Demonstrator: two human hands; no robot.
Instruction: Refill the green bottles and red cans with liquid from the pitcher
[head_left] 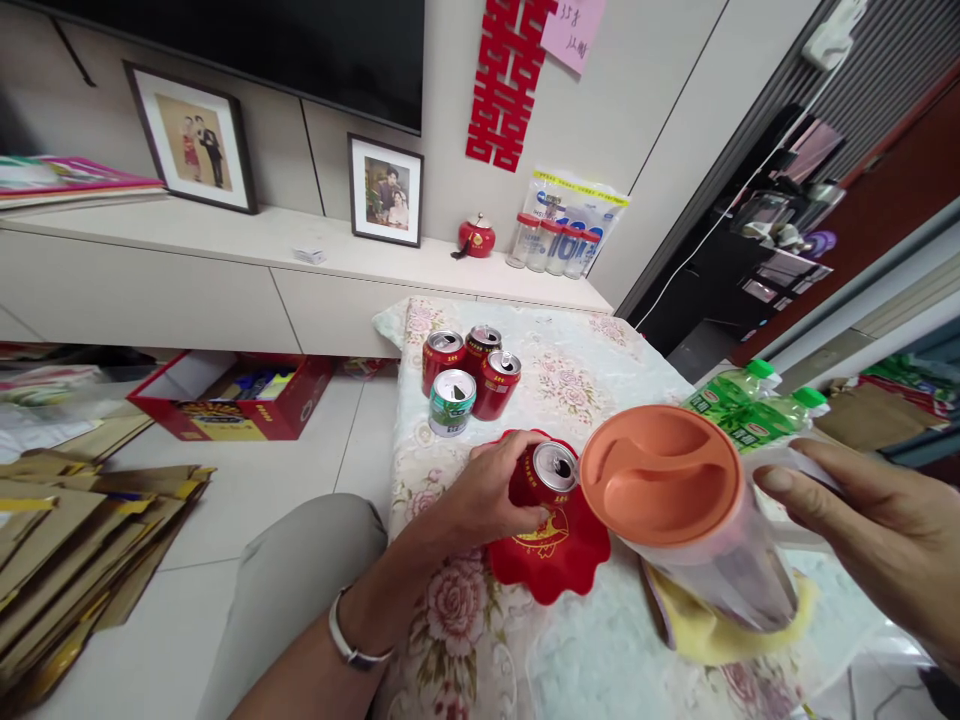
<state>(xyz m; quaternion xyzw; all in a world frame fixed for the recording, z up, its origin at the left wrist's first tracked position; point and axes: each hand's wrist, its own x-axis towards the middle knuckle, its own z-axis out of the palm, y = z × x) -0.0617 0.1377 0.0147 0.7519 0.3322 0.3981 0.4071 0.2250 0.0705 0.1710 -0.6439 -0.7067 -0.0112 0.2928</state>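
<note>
My left hand (506, 485) is wrapped round a red drink can (553, 470) whose top is opened. The can is at the red scalloped tray (581, 555), which has a gold print. My right hand (847, 510) grips the handle of a clear plastic pitcher (712, 570) with an orange lid (660, 475). The pitcher leans, its lid end close beside the can. Whether water leaves its spout is hidden by the lid. Below the pitcher lies a yellow cloth (705, 625).
Several cans, among them a green one (452, 402) and a red one (499, 385), stand at the table's far left. Green-labelled bottles (776, 415) are at the right. A floral tablecloth (566, 385) covers the table. Left on the floor are a red box (225, 415) and flattened cardboard (82, 540).
</note>
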